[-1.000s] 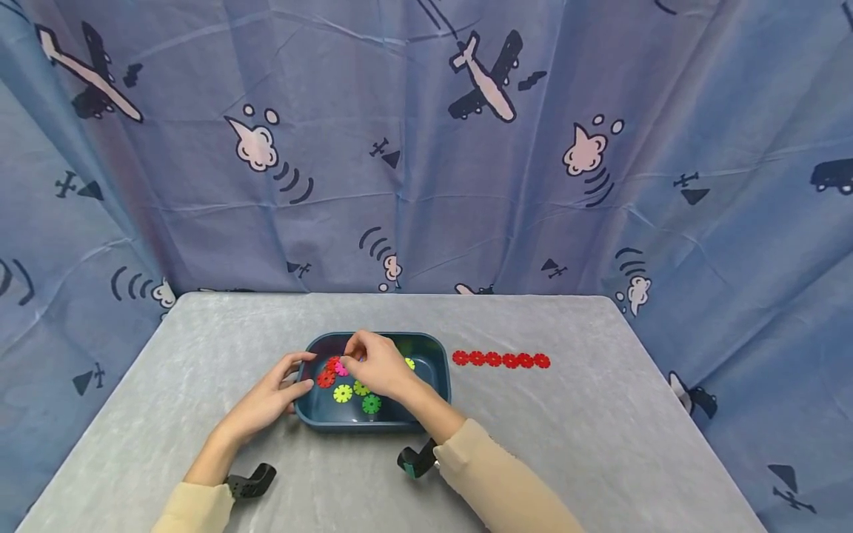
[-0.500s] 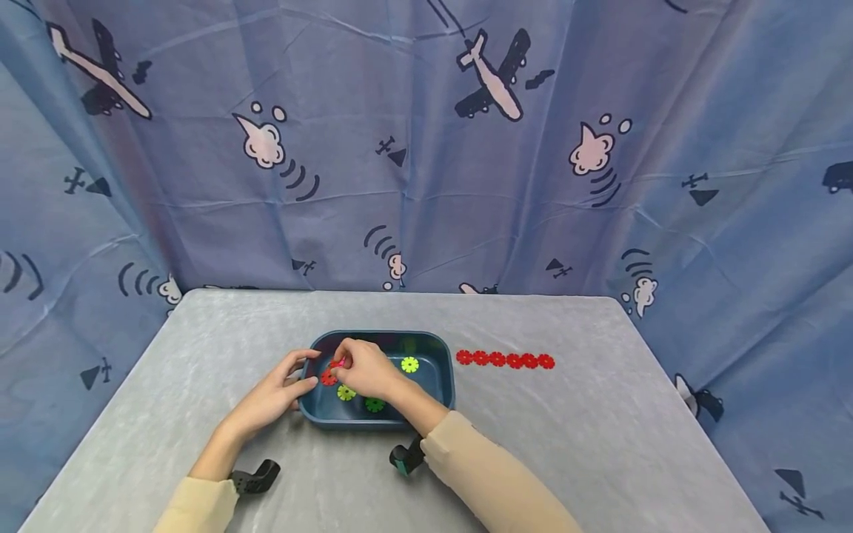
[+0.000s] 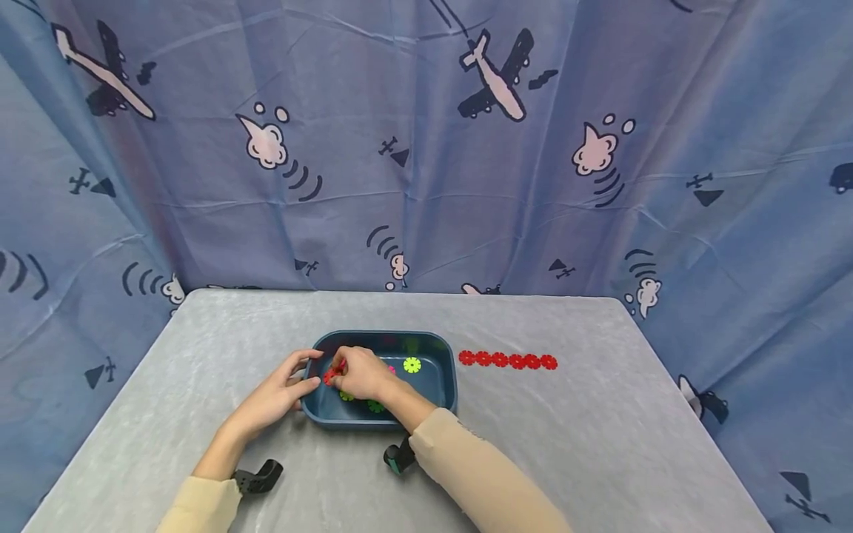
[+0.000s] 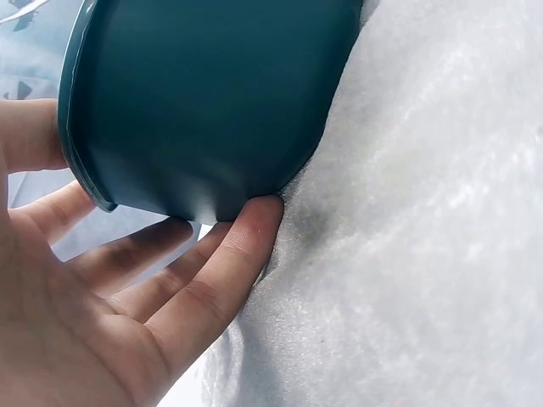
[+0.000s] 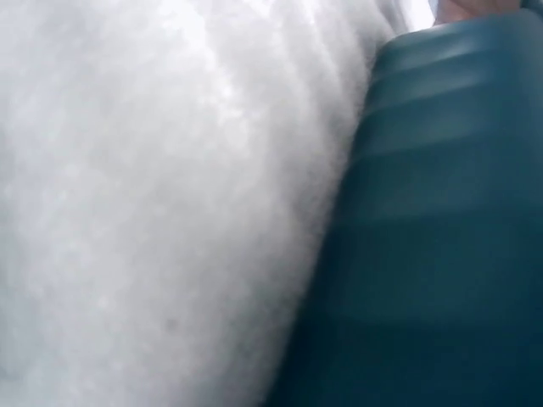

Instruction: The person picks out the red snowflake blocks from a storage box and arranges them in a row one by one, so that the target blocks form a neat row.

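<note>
A dark teal tray [image 3: 380,425] stands on the table, with flower-shaped plastic discs inside. My left hand [image 3: 276,389] grips its left end; the left wrist view has the thumb over the rim and fingers against the outer wall. Reaching into the tray's left part, my right hand [image 3: 365,374] has curled fingertips around a red disc [image 3: 343,365]. Another red disc [image 3: 329,377] lies beside those fingertips. A pink disc [image 3: 392,369] shows partly behind the right hand. Yellow-green [image 3: 412,364] and green [image 3: 375,406] discs lie nearby. The right wrist view has only the tray's outer wall [image 5: 441,237].
Several red discs [image 3: 500,360] form a straight row on the table, just right of the tray. The pale grey cloth [image 3: 586,444] covers the tabletop. A blue patterned curtain [image 3: 426,148] hangs behind the table and along both sides.
My right hand has moved slightly left and nearer within the tray, onto the red discs. The pink disc has shifted right, away from the fingertips. My left hand keeps its grip on the tray.
</note>
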A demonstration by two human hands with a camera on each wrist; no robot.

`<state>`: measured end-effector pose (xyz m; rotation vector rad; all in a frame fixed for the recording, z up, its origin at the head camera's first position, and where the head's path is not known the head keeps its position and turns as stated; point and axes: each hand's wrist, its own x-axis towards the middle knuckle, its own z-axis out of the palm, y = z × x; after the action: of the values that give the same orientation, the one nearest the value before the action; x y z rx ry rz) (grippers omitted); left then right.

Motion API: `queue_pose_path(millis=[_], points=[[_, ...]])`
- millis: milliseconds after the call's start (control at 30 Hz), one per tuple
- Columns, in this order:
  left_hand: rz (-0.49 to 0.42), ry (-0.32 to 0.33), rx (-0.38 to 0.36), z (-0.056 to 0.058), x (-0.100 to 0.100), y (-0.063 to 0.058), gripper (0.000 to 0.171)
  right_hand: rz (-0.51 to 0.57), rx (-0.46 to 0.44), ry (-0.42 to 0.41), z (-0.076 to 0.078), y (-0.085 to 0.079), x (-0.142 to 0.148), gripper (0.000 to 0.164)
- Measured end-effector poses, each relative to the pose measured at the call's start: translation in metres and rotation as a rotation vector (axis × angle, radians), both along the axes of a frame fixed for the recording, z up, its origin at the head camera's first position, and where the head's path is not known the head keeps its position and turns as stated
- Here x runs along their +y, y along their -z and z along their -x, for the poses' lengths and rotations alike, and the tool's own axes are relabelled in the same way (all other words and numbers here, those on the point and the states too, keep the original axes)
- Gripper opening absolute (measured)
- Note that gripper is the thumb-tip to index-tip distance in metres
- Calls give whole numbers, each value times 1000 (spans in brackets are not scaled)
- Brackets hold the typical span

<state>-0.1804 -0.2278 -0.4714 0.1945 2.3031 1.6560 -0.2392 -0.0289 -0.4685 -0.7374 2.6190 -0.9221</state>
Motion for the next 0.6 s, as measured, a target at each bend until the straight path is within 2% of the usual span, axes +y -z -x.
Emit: queue_pose_path(millis=[300,600], points=[[-10,-5,1,0,-1,1,50,-95,34,46,0,6,-5,23],[-10,-12,8,0,0,3,49,-82,51,48,0,10,-3,25]])
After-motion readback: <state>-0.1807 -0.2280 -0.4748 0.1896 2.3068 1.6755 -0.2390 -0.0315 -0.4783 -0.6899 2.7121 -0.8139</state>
